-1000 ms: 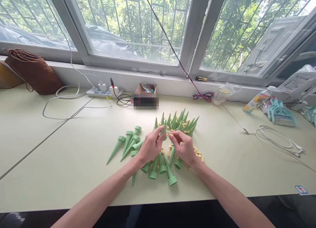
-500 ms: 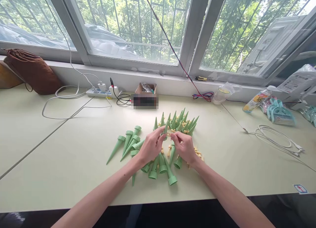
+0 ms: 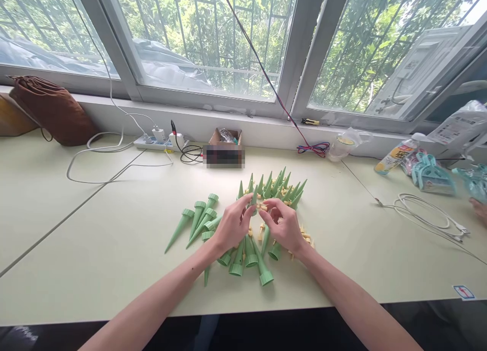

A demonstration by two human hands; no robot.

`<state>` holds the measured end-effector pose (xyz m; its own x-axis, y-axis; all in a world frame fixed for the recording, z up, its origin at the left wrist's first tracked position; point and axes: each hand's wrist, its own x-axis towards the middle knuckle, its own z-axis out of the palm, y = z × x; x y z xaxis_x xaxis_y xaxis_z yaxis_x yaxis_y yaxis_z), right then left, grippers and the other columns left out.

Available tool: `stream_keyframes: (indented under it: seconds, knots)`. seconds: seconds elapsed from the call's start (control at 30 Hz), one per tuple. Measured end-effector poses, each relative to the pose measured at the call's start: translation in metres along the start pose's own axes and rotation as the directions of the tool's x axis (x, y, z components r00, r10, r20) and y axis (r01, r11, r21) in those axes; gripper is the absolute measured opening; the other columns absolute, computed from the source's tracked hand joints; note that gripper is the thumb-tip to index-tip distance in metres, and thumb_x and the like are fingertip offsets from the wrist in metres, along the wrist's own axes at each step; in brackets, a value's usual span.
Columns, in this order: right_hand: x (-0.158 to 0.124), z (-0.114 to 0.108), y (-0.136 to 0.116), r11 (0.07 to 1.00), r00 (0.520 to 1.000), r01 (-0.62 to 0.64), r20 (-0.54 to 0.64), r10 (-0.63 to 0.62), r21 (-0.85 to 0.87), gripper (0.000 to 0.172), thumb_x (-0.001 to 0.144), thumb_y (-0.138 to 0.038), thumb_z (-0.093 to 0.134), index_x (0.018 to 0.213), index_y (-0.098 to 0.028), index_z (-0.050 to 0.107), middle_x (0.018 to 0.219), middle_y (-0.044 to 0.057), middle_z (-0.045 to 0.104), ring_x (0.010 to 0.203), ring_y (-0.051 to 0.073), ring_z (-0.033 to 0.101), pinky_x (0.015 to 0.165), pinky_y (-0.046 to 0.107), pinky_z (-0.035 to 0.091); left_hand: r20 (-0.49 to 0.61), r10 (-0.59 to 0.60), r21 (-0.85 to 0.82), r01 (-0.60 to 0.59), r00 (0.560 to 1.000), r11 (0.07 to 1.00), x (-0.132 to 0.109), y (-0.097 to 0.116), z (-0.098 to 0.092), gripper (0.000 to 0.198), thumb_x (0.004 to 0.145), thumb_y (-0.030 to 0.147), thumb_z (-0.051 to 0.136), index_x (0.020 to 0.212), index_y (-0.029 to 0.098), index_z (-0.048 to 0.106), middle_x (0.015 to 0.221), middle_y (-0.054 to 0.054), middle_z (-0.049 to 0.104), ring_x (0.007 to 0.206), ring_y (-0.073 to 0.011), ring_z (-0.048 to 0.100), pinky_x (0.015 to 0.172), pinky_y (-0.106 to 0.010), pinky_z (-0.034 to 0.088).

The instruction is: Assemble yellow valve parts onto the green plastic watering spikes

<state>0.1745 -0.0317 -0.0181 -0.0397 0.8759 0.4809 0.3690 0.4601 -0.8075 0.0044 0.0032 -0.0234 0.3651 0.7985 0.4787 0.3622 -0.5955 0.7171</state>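
Note:
My left hand [image 3: 234, 223] pinches a green plant watering spike [image 3: 254, 196], its tip pointing up. A small yellow valve [image 3: 262, 206] sticks out of the spike's right side, with the thumb and index finger of my right hand [image 3: 283, 224] around it. Behind my hands, several green spikes with yellow valves [image 3: 279, 186] stand upright in a cluster. Loose green spikes [image 3: 200, 216] lie to the left, and others [image 3: 251, 257] lie below my hands. Small yellow valves [image 3: 306, 237] are piled by my right wrist, partly hidden by it.
A power strip [image 3: 150, 142], a small cardboard box [image 3: 224, 136] and coiled red-blue wire [image 3: 314, 148] lie along the window. On the right are a bottle [image 3: 397, 155], teal clips [image 3: 431, 173] and a white cable [image 3: 426, 211]. Another person's hand [image 3: 479, 209] shows at the right edge.
The thumb and index finger of my right hand have spread around the yellow valve, which now shows more clearly. Another person's hand has come in at the right edge.

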Motion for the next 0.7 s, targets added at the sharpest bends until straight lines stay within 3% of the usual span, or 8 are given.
stream_keyframes:
  seconds: [0.13, 0.4, 0.6, 0.7]
  knots:
    - [-0.0004, 0.0012, 0.0007, 1.000, 1.000, 0.028, 0.006, -0.028, -0.006, 0.013, 0.094, -0.029, 0.058, 0.100, -0.019, 0.061, 0.083, 0.002, 0.063, 0.052, 0.010, 0.050, 0.048, 0.024, 0.041, -0.001, -0.019, -0.008, 0.019, 1.000, 1.000, 0.0001, 0.0013, -0.0005, 0.029, 0.101, 0.029, 0.044, 0.124, 0.016, 0.056, 0.084, -0.006, 0.068, 0.070, -0.0175, 0.066, 0.055, -0.024, 0.048]
    - [0.0014, 0.0006, 0.0020, 1.000, 1.000, -0.005, 0.021, 0.005, -0.025, 0.025, 0.098, -0.034, 0.053, 0.082, -0.018, 0.064, 0.062, -0.002, 0.055, 0.051, 0.011, 0.045, 0.049, 0.025, 0.037, 0.021, -0.027, -0.017, 0.028, 0.999, 0.999, -0.0005, 0.0001, 0.0003, 0.033, 0.101, 0.031, 0.044, 0.127, 0.015, 0.055, 0.088, -0.008, 0.068, 0.068, -0.0172, 0.065, 0.054, -0.025, 0.048]
    - [-0.0003, 0.0007, 0.0002, 1.000, 1.000, -0.026, -0.006, 0.026, -0.005, 0.017, 0.095, -0.033, 0.058, 0.104, -0.018, 0.061, 0.075, -0.001, 0.060, 0.048, 0.009, 0.045, 0.046, 0.024, 0.037, -0.005, -0.012, -0.012, 0.012, 1.000, 1.000, 0.0000, 0.0015, -0.0002, 0.026, 0.101, 0.029, 0.044, 0.121, 0.018, 0.056, 0.085, -0.006, 0.067, 0.071, -0.0178, 0.067, 0.056, -0.024, 0.049]
    - [-0.0009, 0.0016, -0.0001, 1.000, 1.000, -0.003, -0.008, 0.003, -0.021, 0.016, 0.095, -0.032, 0.058, 0.102, -0.018, 0.061, 0.082, 0.001, 0.062, 0.047, 0.008, 0.045, 0.045, 0.024, 0.037, -0.010, -0.011, -0.009, 0.011, 1.000, 1.000, 0.0005, 0.0024, -0.0006, 0.025, 0.101, 0.029, 0.044, 0.120, 0.018, 0.056, 0.083, -0.005, 0.066, 0.070, -0.0174, 0.067, 0.055, -0.024, 0.048]
